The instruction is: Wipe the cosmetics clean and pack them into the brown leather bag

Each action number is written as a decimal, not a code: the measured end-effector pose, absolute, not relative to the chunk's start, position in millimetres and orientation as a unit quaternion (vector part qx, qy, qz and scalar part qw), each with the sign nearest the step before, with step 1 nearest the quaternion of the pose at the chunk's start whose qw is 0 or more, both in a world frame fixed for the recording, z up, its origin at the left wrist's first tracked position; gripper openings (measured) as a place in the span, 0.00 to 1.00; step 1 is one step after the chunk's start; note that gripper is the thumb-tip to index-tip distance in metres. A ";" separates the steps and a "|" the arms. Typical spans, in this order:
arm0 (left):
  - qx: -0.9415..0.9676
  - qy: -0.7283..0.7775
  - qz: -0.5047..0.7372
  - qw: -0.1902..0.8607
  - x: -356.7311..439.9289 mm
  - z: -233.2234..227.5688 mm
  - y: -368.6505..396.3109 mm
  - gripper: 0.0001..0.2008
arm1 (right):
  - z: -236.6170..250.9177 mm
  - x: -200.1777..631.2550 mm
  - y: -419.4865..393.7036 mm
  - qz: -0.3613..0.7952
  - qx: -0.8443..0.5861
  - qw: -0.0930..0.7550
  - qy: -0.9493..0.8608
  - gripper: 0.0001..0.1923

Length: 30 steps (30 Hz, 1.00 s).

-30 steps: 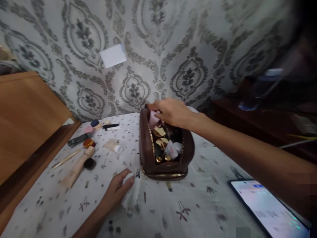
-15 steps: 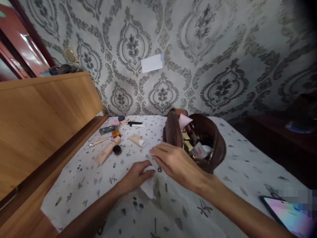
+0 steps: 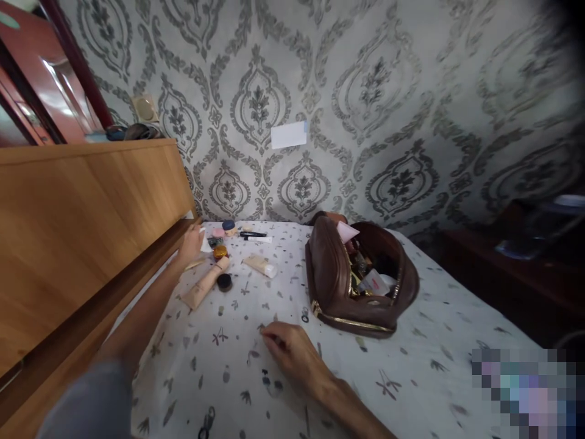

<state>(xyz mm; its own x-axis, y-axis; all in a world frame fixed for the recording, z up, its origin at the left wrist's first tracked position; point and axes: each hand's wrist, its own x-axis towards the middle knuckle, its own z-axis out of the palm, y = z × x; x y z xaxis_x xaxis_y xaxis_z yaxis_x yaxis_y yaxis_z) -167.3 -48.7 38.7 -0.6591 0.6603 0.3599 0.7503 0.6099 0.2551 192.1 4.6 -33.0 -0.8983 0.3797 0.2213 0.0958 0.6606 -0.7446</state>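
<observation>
So from my seat, the left hand [image 3: 189,247] is stretched way out to the far left edge of the patterned cloth [image 3: 247,375], and there's a white piece [image 3: 205,245] right at its fingertips. Can't honestly tell whether I've got that pinched or it's just lying against them. Just to the right of it sits a dark bottle [image 3: 216,242], partly covered, with an amber lid [image 3: 220,252] near that. A long beige tube [image 3: 205,285] lies closer to me, black jar [image 3: 224,282] just beside it, and a small tube [image 3: 259,266] is off to the right.

My right hand [image 3: 292,353] is down front and center, fingers curled in narrow, well apart from the left one. No idea if there's anything in it, the inside's hidden. The brown bag [image 3: 326,268] stands unzipped beyond it to the right, not touching, with a pink item [image 3: 347,231] poking out.
</observation>
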 end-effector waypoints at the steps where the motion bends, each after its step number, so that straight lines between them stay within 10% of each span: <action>1: -0.390 -0.897 -0.178 0.107 -181.1 35.0 -45.4 0.17 | -36.4 191.9 2.4 0.398 -0.144 0.185 -0.887 0.13; 13: -0.405 -0.909 -0.074 0.069 -204.3 22.8 -54.7 0.18 | -45.4 194.0 -2.1 0.484 -0.201 0.218 -0.823 0.13; 22: -0.673 -0.729 -0.126 0.006 -53.5 27.7 -109.7 0.14 | -46.3 197.9 2.2 0.509 -0.224 0.276 -0.784 0.26; 30: -0.677 -0.693 -0.207 -0.132 18.4 -8.5 -130.7 0.24 | -56.2 216.3 6.4 0.442 -0.179 0.235 -0.847 0.16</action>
